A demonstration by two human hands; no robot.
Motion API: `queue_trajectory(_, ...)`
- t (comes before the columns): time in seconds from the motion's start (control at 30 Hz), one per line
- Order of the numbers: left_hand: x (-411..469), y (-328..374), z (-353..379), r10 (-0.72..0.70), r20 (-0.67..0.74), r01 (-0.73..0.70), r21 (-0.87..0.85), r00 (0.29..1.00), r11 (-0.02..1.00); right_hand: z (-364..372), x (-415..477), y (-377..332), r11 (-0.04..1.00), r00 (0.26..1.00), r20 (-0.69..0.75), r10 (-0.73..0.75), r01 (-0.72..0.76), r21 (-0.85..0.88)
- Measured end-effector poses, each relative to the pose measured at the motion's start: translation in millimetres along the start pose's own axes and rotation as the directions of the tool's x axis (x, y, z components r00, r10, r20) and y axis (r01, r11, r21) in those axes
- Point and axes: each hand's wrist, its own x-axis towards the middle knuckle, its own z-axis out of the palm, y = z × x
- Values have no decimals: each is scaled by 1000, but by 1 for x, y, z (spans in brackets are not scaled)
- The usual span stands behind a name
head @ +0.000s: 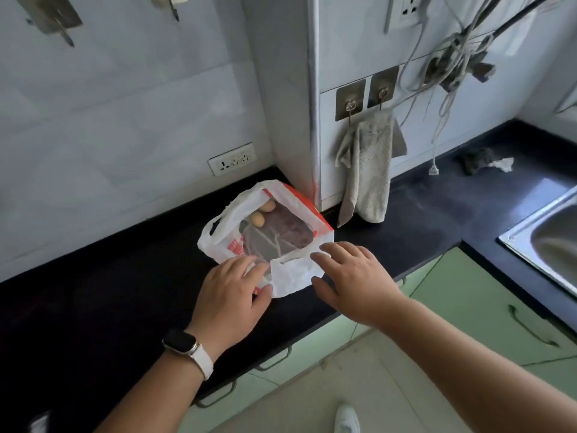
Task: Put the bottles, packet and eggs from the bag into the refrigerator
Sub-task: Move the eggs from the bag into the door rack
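Left hand (231, 292) on bag (293, 273), red print (235, 248) unreadable

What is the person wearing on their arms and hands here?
No sleeves or gloves show: both forearms are bare. The left hand has a smartwatch at its wrist, dark rectangular face on a white strap. The right hand wears nothing; no rings visible.

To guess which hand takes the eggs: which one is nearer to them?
Left. The left hand is at the near edge of the bag, straight in front of the eggs; the right hand is at its right corner, farther off.
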Motion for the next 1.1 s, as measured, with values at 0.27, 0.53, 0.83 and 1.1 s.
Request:
queue_trajectory(0.27,16,-20,0,-157,24,157,-1,987,988,12,39,10,997,997,24,-68,67,46)
queue_trajectory(0.53,27,-54,20,-232,41,235,-127,972,964,25,76,0,993,990,93,-107,102,59)
queue_trajectory(0.83,76,-89,52,-179,43,184,-227,983,956,33,124,1,997,993,99,-68,64,49)
queue_trajectory(1.1,120,-106,86,-227,248,288,-243,942,926,61,174,11,997,957,286,-56,35,76)
